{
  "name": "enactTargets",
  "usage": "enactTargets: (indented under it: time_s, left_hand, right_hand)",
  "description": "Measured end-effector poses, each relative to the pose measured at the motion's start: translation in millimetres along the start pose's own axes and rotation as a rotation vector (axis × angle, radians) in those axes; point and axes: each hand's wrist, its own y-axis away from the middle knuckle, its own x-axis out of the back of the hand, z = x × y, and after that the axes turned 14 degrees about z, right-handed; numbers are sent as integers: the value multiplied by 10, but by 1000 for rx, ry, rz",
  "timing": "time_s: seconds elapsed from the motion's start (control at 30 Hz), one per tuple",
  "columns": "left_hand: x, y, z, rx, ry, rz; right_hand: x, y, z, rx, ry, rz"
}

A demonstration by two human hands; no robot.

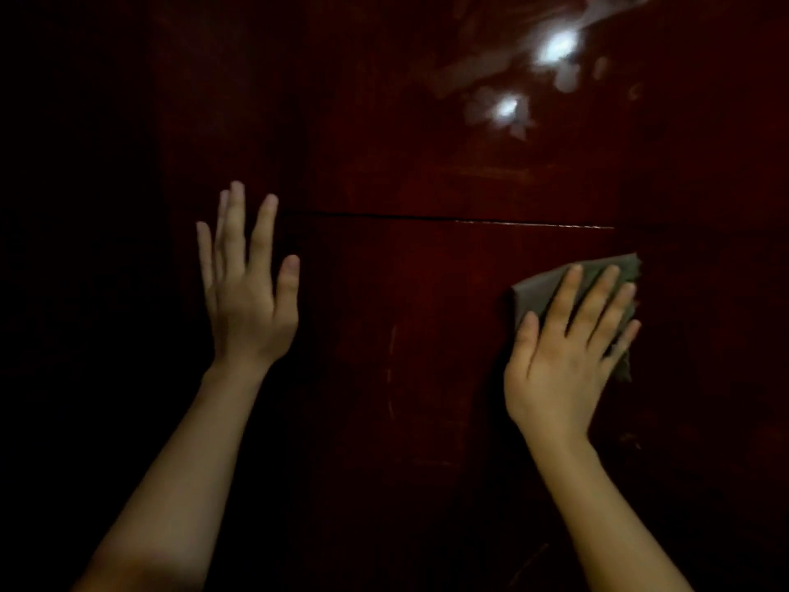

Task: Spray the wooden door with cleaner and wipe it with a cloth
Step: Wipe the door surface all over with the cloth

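The dark red wooden door (pixel 405 292) fills the view, glossy, with a thin horizontal seam across its middle. My right hand (pixel 563 352) lies flat with straight fingers on a folded grey cloth (pixel 542 288), pressing it against the door just below the seam on the right. My left hand (pixel 247 284) is raised at the left with its fingers straight and spread, at the door's left part and holding nothing. No spray bottle is in view.
Bright light spots and wet-looking smears (pixel 555 49) shine on the upper right of the door. The far left of the view is black and shows nothing.
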Motion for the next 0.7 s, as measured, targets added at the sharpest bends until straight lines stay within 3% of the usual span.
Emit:
enactTargets:
  time_s: [0.2,0.3,0.37,0.57,0.7]
  left_hand:
    - [149,177,-307,6,-45,-35]
    - [212,203,-362,-8,14,-57]
    - [254,204,-401,-3,76,-72]
    - [284,194,-390,74,165,-85]
    - [288,198,-417,83,213,-69]
  right_hand:
    - [-220,662,-959,527,-75,-96]
    - [-260,811,-1042,737,-59,-139]
    - [-243,705,-1009,750,-36,-125]
    - [-210,160,-1453,425,-29,-43]
    - [-270,475,-1638,512,-43,-82]
